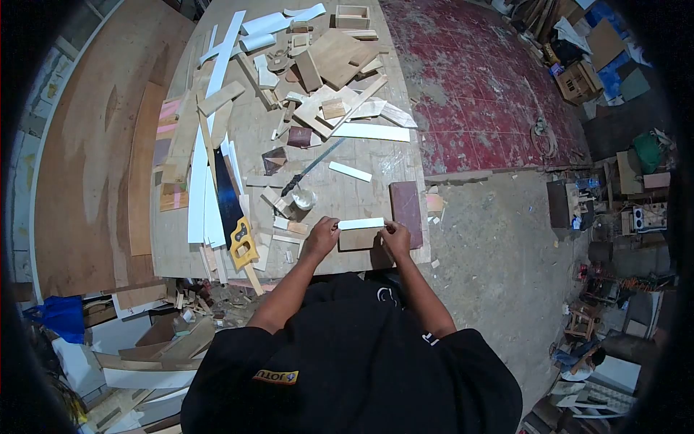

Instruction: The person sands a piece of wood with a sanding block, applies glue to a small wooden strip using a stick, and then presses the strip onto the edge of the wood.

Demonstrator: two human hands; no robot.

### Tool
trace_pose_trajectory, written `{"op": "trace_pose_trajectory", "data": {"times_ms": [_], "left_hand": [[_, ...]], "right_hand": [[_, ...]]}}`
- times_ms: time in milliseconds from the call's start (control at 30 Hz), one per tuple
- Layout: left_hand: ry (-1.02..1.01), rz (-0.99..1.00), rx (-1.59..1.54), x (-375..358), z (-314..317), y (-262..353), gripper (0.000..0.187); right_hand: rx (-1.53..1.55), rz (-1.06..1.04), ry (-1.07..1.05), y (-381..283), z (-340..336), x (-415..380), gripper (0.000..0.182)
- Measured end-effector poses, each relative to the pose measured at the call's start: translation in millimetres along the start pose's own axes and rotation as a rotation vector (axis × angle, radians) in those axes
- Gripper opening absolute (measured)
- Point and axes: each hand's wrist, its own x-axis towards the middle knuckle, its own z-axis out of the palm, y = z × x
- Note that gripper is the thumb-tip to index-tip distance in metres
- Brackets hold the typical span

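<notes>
**Both hands pinch a white strip at the bench's near edge**

Nearest the camera, the person's black-sleeved arms reach forward to the near edge of the workbench [347, 195]. The left hand [322, 237] grips one end of a short white strip [361, 223] and the right hand [395, 236] grips the other end, so the hands stand apart with the strip spanning the gap between them. Each hand is closed on its end of the strip, which is held level just above a pale wooden block [359, 239] lying at the bench edge.

Just right of the strip lies a dark reddish-brown board [406, 204]. To the left, a handsaw with a yellow handle [243, 242] rests beside long white slats [199, 188]. Slightly farther in, a small shiny tin [304, 198] sits near a long dark blade [314, 163] and a loose white piece [350, 171].

Farther up the bench, offcuts, plywood scraps and white trim lie heaped together, with a small open wooden box [352, 16] at the far end. Beyond, worn red flooring [477, 87] spreads to the right.
</notes>
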Motion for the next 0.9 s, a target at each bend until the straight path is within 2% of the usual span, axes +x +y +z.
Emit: {"op": "trace_pose_trajectory", "data": {"times_ms": [133, 200, 433, 667, 800, 900], "left_hand": [[0.001, -0.008, 0.02, 0.1, 2.0, -1.1, 0.027], [-0.002, -0.002, 0.014, 0.9, 2.4, -2.2, 0.027], [0.004, -0.021, -0.041, 2.2, 5.6, -7.4, 0.028], [0.013, -0.07, -0.085, 3.3, 4.5, -6.3, 0.031], [0.004, -0.102, -0.032, 3.7, -0.5, -1.1, 0.031], [-0.018, -0.116, -0.041, 4.6, -4.5, 3.2, 0.032]], "right_hand": [[0.053, 0.041, 0.003, 3.8, 2.0, -0.2, 0.032], [-0.026, -0.043, 0.024, 12.3, 6.5, 3.1, 0.028], [-0.018, -0.051, 0.022, 22.6, 10.6, 6.3, 0.027], [0.028, 0.083, -0.04, -9.3, -6.1, 0.3, 0.026], [0.087, 0.171, -0.1, -2.7, -4.6, 7.5, 0.024], [0.058, 0.128, -0.095, 10.0, 0.5, 15.6, 0.022]]}}
